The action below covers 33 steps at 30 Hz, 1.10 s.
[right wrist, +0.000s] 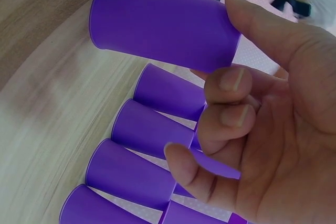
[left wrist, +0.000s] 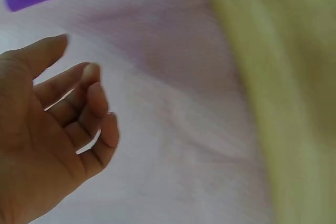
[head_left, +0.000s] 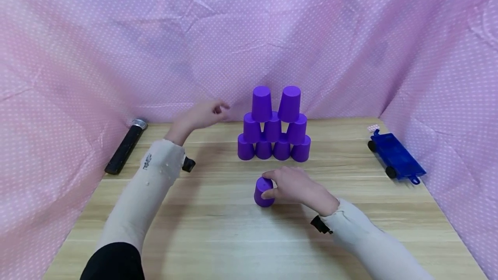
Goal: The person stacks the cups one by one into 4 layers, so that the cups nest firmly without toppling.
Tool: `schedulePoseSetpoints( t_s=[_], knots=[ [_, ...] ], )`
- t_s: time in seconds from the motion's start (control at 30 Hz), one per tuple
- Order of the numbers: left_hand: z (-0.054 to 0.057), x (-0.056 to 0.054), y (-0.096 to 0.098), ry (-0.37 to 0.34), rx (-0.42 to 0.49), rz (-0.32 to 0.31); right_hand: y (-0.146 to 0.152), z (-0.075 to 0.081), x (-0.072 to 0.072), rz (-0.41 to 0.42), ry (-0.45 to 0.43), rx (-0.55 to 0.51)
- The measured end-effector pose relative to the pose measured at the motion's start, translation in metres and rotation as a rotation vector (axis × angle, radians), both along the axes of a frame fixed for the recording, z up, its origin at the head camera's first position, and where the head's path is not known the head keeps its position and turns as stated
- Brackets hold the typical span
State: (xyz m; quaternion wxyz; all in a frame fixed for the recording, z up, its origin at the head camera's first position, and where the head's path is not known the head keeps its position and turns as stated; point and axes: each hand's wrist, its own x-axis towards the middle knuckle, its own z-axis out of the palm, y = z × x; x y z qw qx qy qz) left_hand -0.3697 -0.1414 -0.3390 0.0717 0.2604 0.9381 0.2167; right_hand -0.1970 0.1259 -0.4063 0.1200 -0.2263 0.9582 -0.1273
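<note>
My right hand pinches a single upside-down purple cup near its closed end, thumb on one side and fingers on the other. This cup is in front of a stack of purple cups, all upside down. Several make up the bottom row, three stand in the middle row and two on top, a gap between those two. In the right wrist view the held cup is apart from the bottom row. To the left of the stack my left hand hovers, fingers loosely bent, holding nothing.
At the left edge of the wooden table lies a black microphone with a silver head. A blue toy trailer with black wheels sits at the right edge. Pink dotted cloth hangs behind and on both sides.
</note>
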Motion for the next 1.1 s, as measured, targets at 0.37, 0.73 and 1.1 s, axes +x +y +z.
schedulePoseSetpoints(
  t_s=[0.37,0.73,1.1],
  knots=[
    [-0.095,0.006,-0.003,-0.23,-0.029,-0.068,0.002,0.002,-0.001,-0.001,0.002,0.005],
    [-0.125,0.011,0.013,-0.308,0.043,-0.088,0.002,0.0,-0.003,0.009,0.023,0.016],
    [-0.134,0.01,0.021,-0.305,0.057,-0.071,0.0,-0.001,-0.003,0.02,0.004,0.023]
  ],
)
